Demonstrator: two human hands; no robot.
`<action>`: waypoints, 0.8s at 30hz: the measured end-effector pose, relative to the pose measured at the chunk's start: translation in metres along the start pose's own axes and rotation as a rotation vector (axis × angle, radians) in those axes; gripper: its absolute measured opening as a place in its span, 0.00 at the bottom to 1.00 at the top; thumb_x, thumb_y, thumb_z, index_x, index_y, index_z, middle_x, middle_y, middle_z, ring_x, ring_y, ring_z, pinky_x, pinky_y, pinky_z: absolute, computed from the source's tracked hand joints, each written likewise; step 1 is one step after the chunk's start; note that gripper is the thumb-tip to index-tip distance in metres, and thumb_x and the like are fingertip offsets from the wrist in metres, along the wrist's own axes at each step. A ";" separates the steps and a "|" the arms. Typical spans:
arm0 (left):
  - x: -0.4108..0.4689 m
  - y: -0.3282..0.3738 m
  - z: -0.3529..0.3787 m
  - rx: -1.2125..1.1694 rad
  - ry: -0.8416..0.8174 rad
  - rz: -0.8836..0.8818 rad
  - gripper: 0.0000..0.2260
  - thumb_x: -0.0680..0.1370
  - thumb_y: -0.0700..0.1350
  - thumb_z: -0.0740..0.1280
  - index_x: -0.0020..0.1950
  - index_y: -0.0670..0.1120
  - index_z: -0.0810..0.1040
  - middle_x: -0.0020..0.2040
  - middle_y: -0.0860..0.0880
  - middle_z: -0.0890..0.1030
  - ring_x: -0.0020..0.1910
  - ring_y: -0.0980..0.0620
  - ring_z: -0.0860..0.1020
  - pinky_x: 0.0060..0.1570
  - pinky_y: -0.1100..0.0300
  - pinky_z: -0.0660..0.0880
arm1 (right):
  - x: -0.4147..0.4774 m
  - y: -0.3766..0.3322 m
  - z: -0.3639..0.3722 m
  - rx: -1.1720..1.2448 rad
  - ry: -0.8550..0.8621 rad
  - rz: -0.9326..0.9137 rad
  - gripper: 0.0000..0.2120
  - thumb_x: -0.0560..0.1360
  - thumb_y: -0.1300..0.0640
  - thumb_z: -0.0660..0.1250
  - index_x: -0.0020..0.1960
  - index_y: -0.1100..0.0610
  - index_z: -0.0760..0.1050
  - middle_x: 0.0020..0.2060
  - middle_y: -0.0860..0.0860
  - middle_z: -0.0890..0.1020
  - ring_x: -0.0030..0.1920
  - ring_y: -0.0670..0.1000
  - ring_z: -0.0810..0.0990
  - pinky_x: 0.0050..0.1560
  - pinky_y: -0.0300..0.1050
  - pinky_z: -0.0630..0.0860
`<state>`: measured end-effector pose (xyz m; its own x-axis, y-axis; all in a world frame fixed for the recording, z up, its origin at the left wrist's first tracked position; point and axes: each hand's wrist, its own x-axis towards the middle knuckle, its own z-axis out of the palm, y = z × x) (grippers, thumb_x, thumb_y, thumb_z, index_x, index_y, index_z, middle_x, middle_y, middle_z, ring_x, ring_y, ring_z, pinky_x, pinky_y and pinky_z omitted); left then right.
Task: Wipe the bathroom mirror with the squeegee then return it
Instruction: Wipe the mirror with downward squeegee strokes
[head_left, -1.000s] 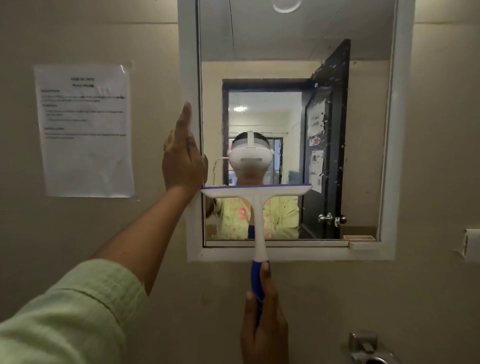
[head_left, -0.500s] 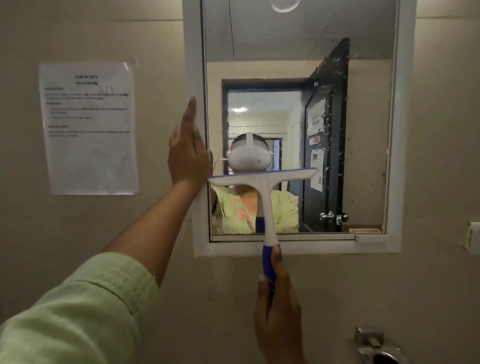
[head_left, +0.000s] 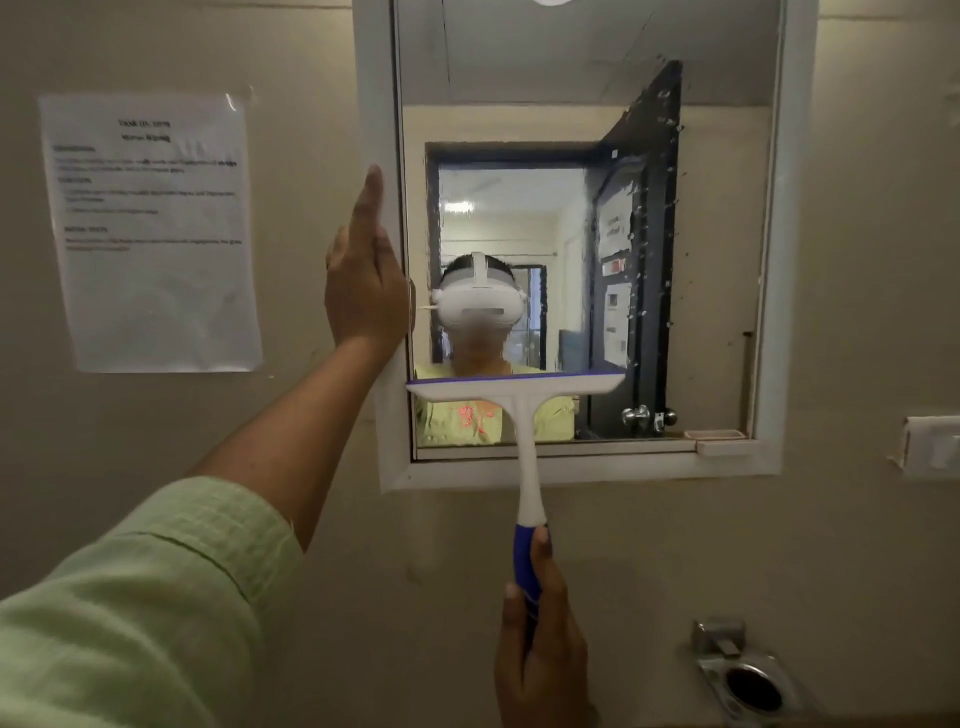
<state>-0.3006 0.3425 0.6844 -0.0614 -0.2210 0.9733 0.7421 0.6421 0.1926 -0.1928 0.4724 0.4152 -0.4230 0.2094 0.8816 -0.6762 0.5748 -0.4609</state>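
Mid-wipe. Squeegee (head_left: 519, 387) blade on mirror (head_left: 587, 104) at 7 o'clock; droplets left around 3. Right hand (head_left: 540, 649) fingers wrapped round handle. Left hand (head_left: 366, 280) flat, fingers extended, on frame. Return pending.

The squeegee (head_left: 519, 387) blade spans the left half of the mirror (head_left: 717, 260); glass above it and to its right lies open. The left hand (head_left: 363, 283) blocks the left frame (head_left: 374, 104). A small tray (head_left: 719, 441) sits on the lower right ledge. A metal holder (head_left: 743, 675) juts from the wall below.
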 end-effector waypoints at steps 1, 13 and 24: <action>0.000 0.000 0.000 0.001 0.003 0.006 0.19 0.82 0.38 0.52 0.74 0.43 0.60 0.65 0.43 0.74 0.52 0.67 0.67 0.51 0.84 0.57 | -0.007 -0.001 -0.001 -0.009 -0.005 0.011 0.22 0.79 0.41 0.52 0.72 0.36 0.52 0.42 0.46 0.79 0.31 0.41 0.73 0.30 0.25 0.69; 0.000 0.001 0.002 0.021 0.007 -0.007 0.19 0.82 0.41 0.50 0.74 0.45 0.59 0.70 0.53 0.68 0.57 0.65 0.66 0.51 0.84 0.55 | 0.002 -0.014 -0.014 0.029 -0.013 0.023 0.25 0.79 0.44 0.55 0.70 0.30 0.47 0.40 0.46 0.73 0.29 0.41 0.70 0.30 0.26 0.67; -0.002 0.001 0.002 0.027 0.036 0.015 0.20 0.81 0.39 0.51 0.73 0.39 0.60 0.67 0.47 0.72 0.51 0.71 0.66 0.53 0.83 0.56 | 0.005 -0.025 -0.022 0.068 -0.021 0.055 0.23 0.78 0.44 0.51 0.71 0.33 0.49 0.37 0.42 0.70 0.29 0.44 0.71 0.28 0.30 0.68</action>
<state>-0.3011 0.3451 0.6833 -0.0262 -0.2375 0.9710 0.7242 0.6651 0.1822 -0.1647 0.4769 0.4335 -0.4726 0.2216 0.8530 -0.6910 0.5075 -0.5147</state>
